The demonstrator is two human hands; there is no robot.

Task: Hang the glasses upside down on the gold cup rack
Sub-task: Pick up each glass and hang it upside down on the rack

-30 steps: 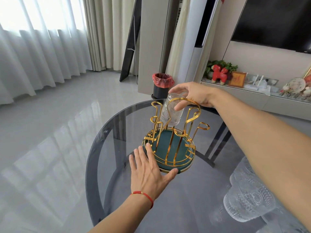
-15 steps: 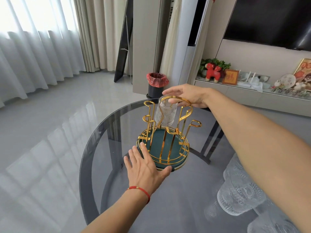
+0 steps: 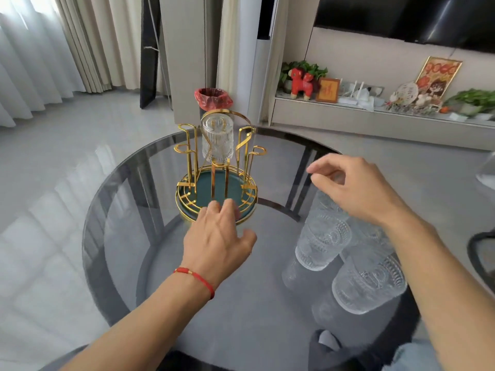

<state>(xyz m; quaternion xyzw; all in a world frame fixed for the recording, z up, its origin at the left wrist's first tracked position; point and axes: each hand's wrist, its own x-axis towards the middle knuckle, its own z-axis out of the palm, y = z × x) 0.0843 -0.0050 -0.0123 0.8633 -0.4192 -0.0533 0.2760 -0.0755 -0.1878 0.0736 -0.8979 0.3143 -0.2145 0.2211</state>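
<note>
The gold cup rack (image 3: 217,183) with a green base stands on the round smoked-glass table (image 3: 120,236). One ribbed clear glass (image 3: 217,140) hangs upside down on a far prong. My left hand (image 3: 218,236), with a red cord at the wrist, rests its fingertips on the rack's near rim. My right hand (image 3: 353,188) hovers with curled fingers over a cluster of embossed clear glasses (image 3: 325,236) at the right of the table, holding nothing. Another glass (image 3: 369,285) stands nearer to me.
A bin with a red liner (image 3: 213,99) stands on the floor behind the table. A low shelf (image 3: 375,116) with a red toy horse, frames and plants runs along the right wall. Curtains hang at the left. A dark chair edge (image 3: 482,253) shows at far right.
My right hand let go of the glass, which now hangs upside down on the rack, and drew back to the right over the standing glasses. My left hand stayed at the rack's base.
</note>
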